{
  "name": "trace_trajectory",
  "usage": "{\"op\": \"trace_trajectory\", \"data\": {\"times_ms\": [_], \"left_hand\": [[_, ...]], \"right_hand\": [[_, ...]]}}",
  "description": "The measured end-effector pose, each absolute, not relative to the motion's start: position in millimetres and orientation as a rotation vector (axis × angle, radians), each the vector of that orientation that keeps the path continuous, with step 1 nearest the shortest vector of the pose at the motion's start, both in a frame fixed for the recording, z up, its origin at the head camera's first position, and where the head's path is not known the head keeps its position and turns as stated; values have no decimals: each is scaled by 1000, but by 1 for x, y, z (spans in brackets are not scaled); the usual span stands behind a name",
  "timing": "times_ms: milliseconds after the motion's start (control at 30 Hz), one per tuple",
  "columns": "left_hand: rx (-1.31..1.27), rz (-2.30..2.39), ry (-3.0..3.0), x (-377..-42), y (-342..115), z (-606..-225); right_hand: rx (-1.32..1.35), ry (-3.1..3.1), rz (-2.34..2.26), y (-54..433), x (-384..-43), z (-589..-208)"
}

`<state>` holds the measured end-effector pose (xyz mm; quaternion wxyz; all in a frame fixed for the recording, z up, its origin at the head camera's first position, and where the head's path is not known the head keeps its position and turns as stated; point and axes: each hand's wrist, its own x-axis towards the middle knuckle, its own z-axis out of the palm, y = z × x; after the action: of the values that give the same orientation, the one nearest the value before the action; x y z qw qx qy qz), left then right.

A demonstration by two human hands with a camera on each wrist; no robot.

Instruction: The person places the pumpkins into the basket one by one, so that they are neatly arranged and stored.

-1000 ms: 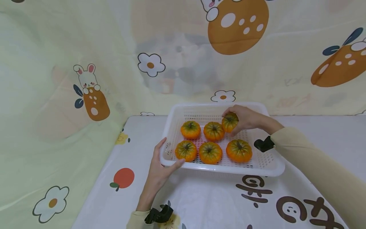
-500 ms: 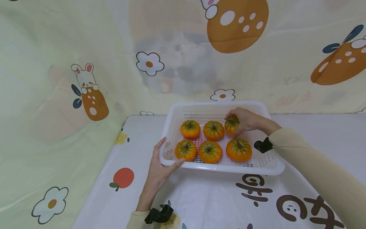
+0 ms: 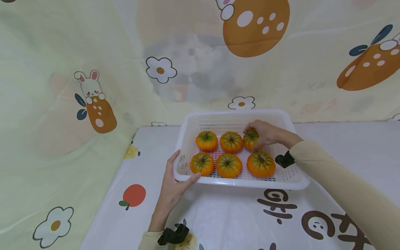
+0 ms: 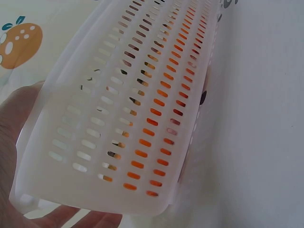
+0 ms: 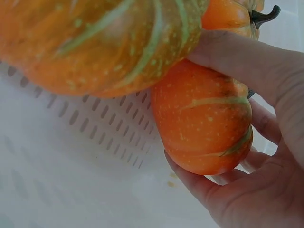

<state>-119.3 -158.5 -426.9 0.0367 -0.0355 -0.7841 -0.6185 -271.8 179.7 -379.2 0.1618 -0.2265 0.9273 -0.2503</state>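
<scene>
A white perforated plastic basket [image 3: 293, 175] holds several small orange-and-green pumpkins in two rows. My left hand [image 3: 173, 187] grips its front left corner, thumb over the front rim; in the left wrist view fingers also show beneath the corner. At the back right of the group, my right hand [image 3: 265, 133] holds a pumpkin [image 5: 204, 123] between thumb and fingers, partly covering it in the head view. Just in front lies another pumpkin [image 3: 261, 164], and to the left is the back middle pumpkin [image 3: 231, 142].
The basket stands on a white printed tablecloth [image 3: 225, 211], close to a patterned cloth backdrop [image 3: 200, 80]. Inside, bare basket floor shows right of the pumpkins. A black strap [image 3: 173, 234] is on the left wrist and another black strap [image 3: 285, 159] on the right.
The pumpkin in my right hand has come slightly nearer and away from the back middle pumpkin, with a small gap between them now. My left hand keeps its hold; the head view shifts slightly.
</scene>
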Motion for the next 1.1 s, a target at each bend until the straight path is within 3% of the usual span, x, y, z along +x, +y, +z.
{"op": "trace_trajectory", "data": {"times_ms": [1100], "left_hand": [[-106, -1888, -2411, -119, -158, -426]], "right_hand": [[-633, 2633, -740, 183, -269, -378]]}}
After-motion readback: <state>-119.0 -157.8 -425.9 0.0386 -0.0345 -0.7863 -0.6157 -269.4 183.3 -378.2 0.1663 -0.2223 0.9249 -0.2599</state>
